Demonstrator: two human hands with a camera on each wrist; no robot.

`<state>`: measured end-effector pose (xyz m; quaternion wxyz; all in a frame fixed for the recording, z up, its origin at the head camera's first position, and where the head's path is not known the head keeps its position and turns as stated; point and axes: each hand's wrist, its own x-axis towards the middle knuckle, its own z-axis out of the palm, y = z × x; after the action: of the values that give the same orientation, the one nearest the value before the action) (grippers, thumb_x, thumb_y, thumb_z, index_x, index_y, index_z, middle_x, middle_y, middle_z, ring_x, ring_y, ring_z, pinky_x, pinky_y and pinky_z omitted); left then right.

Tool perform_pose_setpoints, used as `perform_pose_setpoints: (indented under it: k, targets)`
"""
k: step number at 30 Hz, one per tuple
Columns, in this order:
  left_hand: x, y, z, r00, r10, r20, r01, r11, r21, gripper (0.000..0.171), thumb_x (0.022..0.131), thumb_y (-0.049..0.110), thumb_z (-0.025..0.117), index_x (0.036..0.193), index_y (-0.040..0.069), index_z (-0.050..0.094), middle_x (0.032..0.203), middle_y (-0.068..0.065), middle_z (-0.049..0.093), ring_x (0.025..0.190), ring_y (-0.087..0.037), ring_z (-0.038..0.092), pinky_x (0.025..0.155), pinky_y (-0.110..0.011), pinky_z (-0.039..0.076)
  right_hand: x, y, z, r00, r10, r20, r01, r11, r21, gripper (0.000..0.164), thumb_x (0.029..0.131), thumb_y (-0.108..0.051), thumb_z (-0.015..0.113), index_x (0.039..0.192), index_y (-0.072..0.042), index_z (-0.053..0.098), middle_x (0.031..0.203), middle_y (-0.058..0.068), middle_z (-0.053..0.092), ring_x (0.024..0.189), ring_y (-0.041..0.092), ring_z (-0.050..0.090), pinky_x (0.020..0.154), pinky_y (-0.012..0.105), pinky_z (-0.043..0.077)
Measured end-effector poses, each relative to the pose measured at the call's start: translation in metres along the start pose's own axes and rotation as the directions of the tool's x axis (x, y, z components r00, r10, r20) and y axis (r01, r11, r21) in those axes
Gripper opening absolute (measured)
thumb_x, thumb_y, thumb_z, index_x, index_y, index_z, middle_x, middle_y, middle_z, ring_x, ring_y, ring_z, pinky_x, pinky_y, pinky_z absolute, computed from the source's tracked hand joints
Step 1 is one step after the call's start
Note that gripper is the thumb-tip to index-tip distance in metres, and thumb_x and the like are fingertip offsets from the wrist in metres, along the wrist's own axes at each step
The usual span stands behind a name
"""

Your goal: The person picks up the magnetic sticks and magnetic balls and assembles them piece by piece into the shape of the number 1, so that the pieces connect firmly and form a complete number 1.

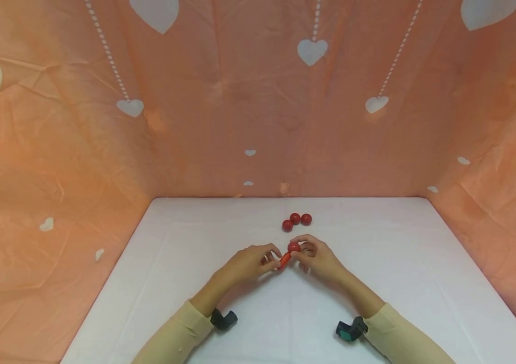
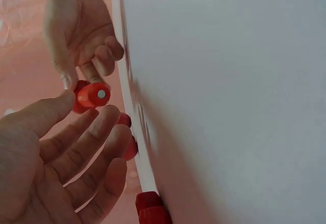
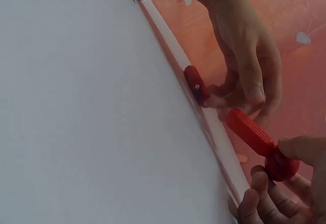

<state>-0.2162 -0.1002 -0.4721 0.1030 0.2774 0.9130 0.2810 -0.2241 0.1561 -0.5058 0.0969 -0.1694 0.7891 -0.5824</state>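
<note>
Right grip [image 1: 319, 259] pinches red ball [image 1: 293, 247] against red rod [image 1: 285, 260]; left grip [image 1: 249, 260] looks wide. Joining seems underway, next needing steady alignment.

ridged red rod [image 3: 250, 134] against red ball [image 3: 283, 167]
</note>
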Motion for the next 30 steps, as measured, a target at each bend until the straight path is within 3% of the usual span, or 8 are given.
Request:
perform_pose_setpoints:
  k: [9,20,30]
  targets:
    - [0.003,-0.002,-0.009,0.999,-0.028,-0.022,0.028,1.000,0.009,0.023,0.106,0.030,0.071,0.127,0.021,0.071,0.103,0.006,0.075,0.092,-0.011,0.068,0.083,-0.033,0.057,0.004,0.008,-0.007,0.998,0.050,-0.037,-0.047,0.996,0.077,0.039,0.102,-0.016,0.075,0.136,-0.001,0.062,0.099,0.021,0.072,0.070,0.018,0.062,0.059,0.027,0.053]
    - [0.024,-0.008,-0.019,0.997,-0.051,-0.052,0.051,0.999,0.004,0.023,0.106,0.029,0.071,0.126,0.019,0.072,0.108,0.002,0.077,0.095,-0.014,0.070,0.082,-0.037,0.058,0.005,0.014,-0.012,0.998,0.068,0.006,-0.068,0.989,0.131,0.038,0.103,-0.015,0.073,0.135,0.002,0.061,0.090,0.011,0.069,0.070,0.016,0.063,0.064,0.027,0.056]
    - [0.047,-0.004,-0.025,0.994,-0.039,-0.106,0.053,0.990,0.133,0.025,0.106,0.030,0.071,0.127,0.017,0.071,0.111,0.000,0.076,0.094,-0.017,0.069,0.084,-0.039,0.058,0.005,0.017,-0.013,0.998,0.054,0.032,-0.058,0.989,0.138,0.042,0.105,-0.016,0.071,0.140,0.003,0.058,0.096,0.014,0.072,0.067,0.015,0.062,0.063,0.026,0.055]
